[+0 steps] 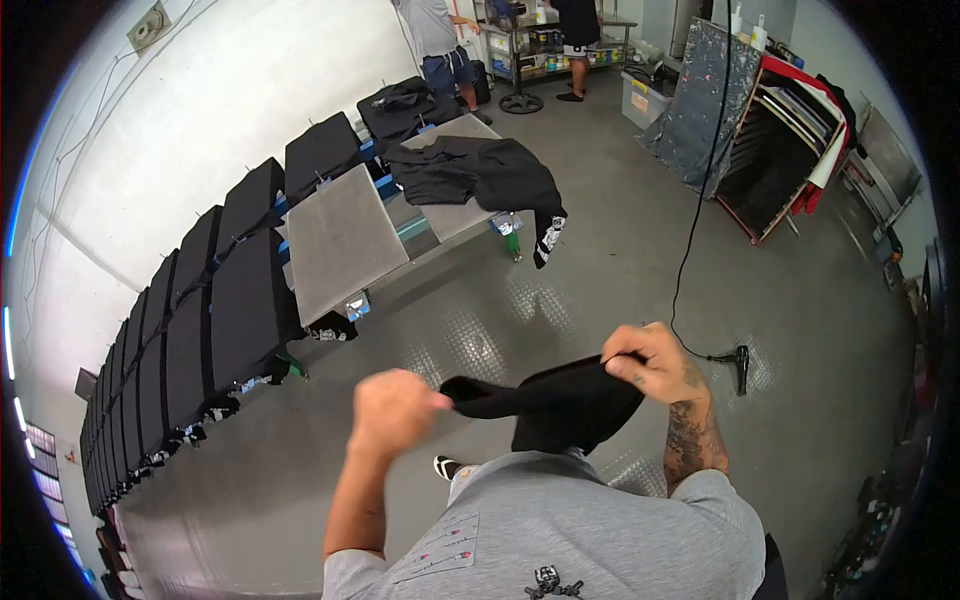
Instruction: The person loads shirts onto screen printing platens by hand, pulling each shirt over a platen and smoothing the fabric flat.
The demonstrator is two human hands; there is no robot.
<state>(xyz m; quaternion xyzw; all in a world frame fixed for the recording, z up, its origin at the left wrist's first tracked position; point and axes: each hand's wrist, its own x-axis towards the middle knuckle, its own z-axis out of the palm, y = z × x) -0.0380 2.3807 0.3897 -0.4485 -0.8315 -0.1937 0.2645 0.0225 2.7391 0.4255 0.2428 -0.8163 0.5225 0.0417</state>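
Note:
A black garment (580, 405) is stretched between my two hands in front of my chest, its lower part hanging down. Its exact kind does not show. My left hand (395, 410) is closed on one end of the cloth, at the left. At the other end, my right hand (655, 362) pinches the upper edge between thumb and fingers. Ahead of me another black garment with a white print (480, 175) lies over a flat metal platen (450, 135), one end drooping past the edge.
A bare platen (345, 235) sits before a long row of black-covered platens (245, 295) at left. A hair dryer (741, 370) lies on the floor, its cord (705, 190) running upward. Two people (435, 40) stand at the back. A rack (785, 130) stands right.

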